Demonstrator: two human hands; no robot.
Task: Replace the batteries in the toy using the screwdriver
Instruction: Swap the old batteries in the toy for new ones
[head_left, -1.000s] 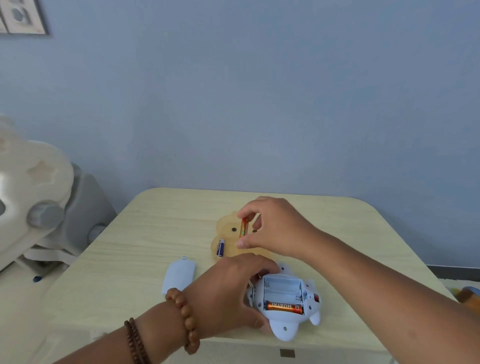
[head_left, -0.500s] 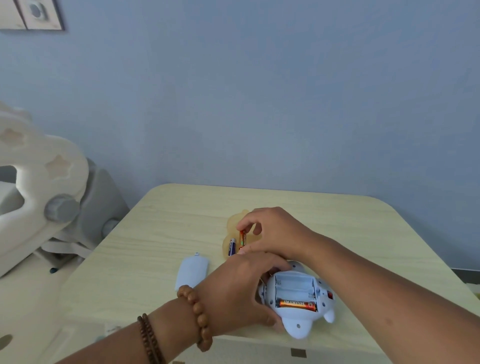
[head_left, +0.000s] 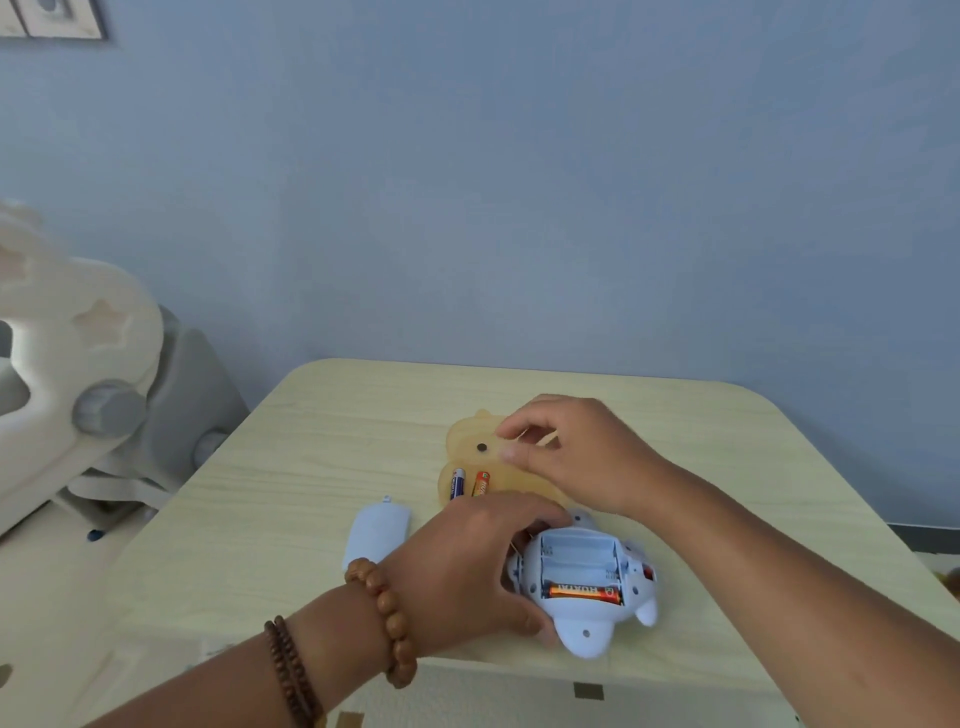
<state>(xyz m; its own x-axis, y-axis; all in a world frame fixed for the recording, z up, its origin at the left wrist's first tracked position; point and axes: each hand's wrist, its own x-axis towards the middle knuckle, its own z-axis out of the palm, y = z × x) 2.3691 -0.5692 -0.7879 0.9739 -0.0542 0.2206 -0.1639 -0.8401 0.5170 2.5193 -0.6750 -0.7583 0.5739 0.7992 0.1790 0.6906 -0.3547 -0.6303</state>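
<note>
**Toy open on the table, one cell seated, two lying loose**

Through the head camera I saw the pale blue toy lying underside up near the front edge of the table, its battery bay open towards me. The fitted battery, orange with a black end, lay crosswise in the nearest slot of the bay.

My left hand gripped the toy from its left side. The fingers curled over the far left edge and the thumb was tucked against the near edge, pinning the toy to the table. A bead bracelet sat on that wrist.

My right hand hovered farther back, over the yellow tray. Its thumb and forefinger were loosely bent, their tips a little apart, and I could see nothing between them.

On the tray, just left of that hand, the blue battery and the loose orange battery lay side by side, nearly touching, with both near ends hidden behind my left knuckles. The battery cover, pale blue like the toy, lay flat on the table just beside my left hand, on its left.
</note>
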